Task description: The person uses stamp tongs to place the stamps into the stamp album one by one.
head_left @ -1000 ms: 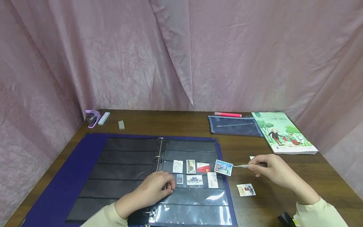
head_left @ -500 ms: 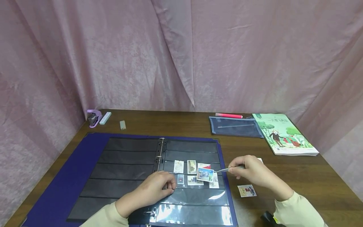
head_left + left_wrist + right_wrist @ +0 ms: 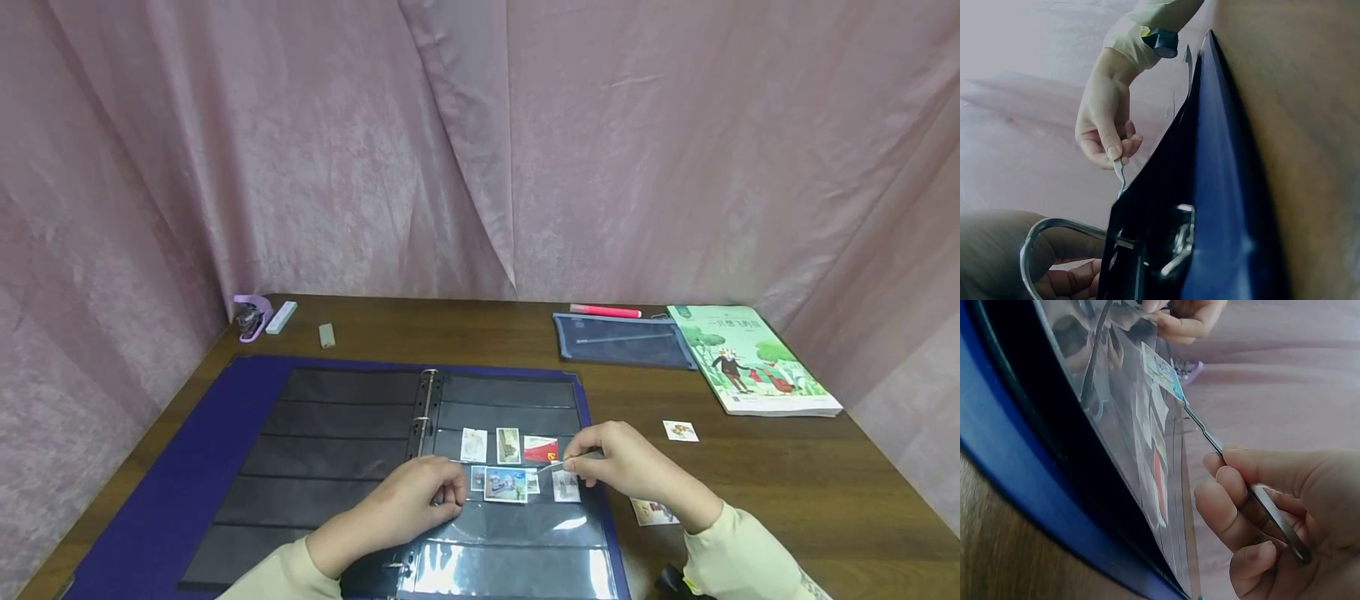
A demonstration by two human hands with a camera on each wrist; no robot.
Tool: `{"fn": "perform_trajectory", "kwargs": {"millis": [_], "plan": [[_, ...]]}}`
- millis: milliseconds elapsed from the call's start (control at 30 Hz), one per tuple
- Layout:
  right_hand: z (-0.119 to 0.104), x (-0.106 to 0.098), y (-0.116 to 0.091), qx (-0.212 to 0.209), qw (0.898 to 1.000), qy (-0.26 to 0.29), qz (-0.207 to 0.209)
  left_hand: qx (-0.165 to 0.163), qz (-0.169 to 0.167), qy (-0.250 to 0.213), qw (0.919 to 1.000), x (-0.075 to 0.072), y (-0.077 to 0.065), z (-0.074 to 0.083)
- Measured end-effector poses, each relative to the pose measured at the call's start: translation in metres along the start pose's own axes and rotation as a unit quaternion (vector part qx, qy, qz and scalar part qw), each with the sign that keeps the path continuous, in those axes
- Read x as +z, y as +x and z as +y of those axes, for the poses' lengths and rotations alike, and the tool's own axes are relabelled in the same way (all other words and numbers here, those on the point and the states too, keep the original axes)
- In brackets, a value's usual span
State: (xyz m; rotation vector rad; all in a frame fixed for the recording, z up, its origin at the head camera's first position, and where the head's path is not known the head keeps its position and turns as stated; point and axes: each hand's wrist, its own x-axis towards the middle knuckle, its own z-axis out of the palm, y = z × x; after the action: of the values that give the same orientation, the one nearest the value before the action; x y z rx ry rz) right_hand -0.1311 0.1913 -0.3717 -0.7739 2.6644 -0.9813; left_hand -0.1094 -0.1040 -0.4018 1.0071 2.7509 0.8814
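My right hand (image 3: 618, 467) pinches metal tweezers (image 3: 1266, 509), and their tips grip the edge of a blue pictorial stamp (image 3: 505, 485). That stamp hovers over the right page of a stamp album (image 3: 517, 567), overlapping two stamps of the lower row. My left hand (image 3: 420, 496) lies at the page's inner side, where its thumb and finger pinch the edge of a clear pocket strip (image 3: 1138, 319). Above the held stamp, a red-and-white stamp (image 3: 540, 448) and two paler ones sit in a row. A white stamp (image 3: 566, 487) is near the tweezers.
Loose stamps lie right of the album, one (image 3: 681, 431) farther back, another (image 3: 652, 512) partly behind my right forearm. Metal rings (image 3: 426, 400) rise along the spine. Behind are a pencil pouch (image 3: 626, 342), pink marker (image 3: 606, 311), book (image 3: 750, 358), purple stapler (image 3: 252, 317) and eraser (image 3: 326, 336).
My right hand has carried the stamp in the tweezers leftward from the album's right edge to over the lower row of stamps. The left hand has stayed in place.
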Motion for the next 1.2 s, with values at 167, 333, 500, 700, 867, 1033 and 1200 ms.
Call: {"fn": "perform_trajectory", "kwargs": {"millis": [167,333,500,700,867,1033,1200], "plan": [[-0.004,0.003,0.005,-0.011,1.000,-0.006,-0.002,-0.002,0.003,0.005,1.0000,0.001,0.000,0.000],[-0.007,0.007,0.010,-0.015,1.000,0.000,-0.007,-0.006,0.004,-0.001,1.0000,0.000,0.000,0.001],[-0.008,0.009,0.011,-0.020,1.000,0.013,-0.009,-0.006,0.004,-0.013,0.9999,0.000,-0.001,0.001],[-0.008,0.014,0.015,-0.033,0.999,-0.004,-0.012,-0.009,0.003,-0.019,0.9998,-0.001,-0.001,0.001],[-0.009,0.018,0.016,-0.034,0.999,0.000,-0.028,-0.006,0.005,-0.016,0.9998,0.000,-0.002,0.001],[-0.011,0.018,0.016,-0.044,0.998,-0.018,-0.036,-0.003,0.009,-0.004,0.9999,0.000,-0.001,0.000],[-0.011,0.018,0.016,-0.049,0.998,-0.020,-0.046,-0.001,0.013,-0.001,0.9999,0.001,-0.001,0.000]]}}
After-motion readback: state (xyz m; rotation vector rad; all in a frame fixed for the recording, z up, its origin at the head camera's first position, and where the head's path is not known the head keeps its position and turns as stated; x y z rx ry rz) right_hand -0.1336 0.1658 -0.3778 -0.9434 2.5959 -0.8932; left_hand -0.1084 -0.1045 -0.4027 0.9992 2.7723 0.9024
